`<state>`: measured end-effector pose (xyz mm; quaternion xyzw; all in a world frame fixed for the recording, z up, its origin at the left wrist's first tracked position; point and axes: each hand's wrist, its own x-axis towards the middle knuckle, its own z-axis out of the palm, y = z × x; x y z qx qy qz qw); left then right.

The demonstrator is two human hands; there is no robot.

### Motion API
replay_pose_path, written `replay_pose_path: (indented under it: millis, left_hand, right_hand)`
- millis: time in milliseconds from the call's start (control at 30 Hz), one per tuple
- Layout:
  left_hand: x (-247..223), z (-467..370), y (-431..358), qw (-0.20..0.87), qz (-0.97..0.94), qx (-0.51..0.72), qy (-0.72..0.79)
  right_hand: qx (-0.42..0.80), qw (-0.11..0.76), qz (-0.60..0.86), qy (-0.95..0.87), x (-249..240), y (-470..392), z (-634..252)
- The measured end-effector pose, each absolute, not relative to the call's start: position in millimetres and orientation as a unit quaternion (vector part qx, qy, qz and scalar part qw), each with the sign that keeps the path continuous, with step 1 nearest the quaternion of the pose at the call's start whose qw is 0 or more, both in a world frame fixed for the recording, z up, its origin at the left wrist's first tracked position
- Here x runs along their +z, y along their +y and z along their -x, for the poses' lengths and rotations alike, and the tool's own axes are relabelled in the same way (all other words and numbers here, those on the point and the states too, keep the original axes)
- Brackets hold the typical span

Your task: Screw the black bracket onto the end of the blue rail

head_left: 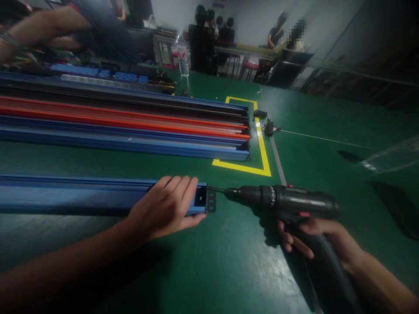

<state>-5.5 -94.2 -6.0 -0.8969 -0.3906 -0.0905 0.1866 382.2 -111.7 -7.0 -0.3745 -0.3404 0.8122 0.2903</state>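
Note:
My left hand (163,207) is closed over the right end of a long blue metal profile (81,192) lying on the green table. At that end sits a black end plate (211,201) with slots. My right hand (314,235) is wrapped round the grip of a black power drill (294,201). The drill lies level, its long bit (225,190) pointing left. The bit's tip meets the upper corner of the end plate; whether a screw is there is too small to tell.
Several blue and red profiles (131,120) lie side by side beyond, ending inside yellow tape (242,168). A water bottle (182,56) stands farther back. A small black device with a cord (270,127) lies right of the tape. Another person's arm (49,26) reaches in at the upper left.

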Motion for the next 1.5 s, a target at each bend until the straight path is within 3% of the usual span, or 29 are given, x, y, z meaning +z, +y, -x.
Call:
replay_pose_path:
  millis: [700, 1500]
  left_hand:
    - [-3.9, 4.1, -96.6, 0.220, 0.887, -0.115, -0.389]
    - [-2.8, 4.1, -94.1, 0.185, 0.894, -0.069, -0.402]
  right_hand:
    - [0.808, 0.284, 0.377, -0.351, 2.9, -110.3, -373.9]
    - [0.823, 0.282, 0.365, -0.330, 2.1, -109.0, -374.5]
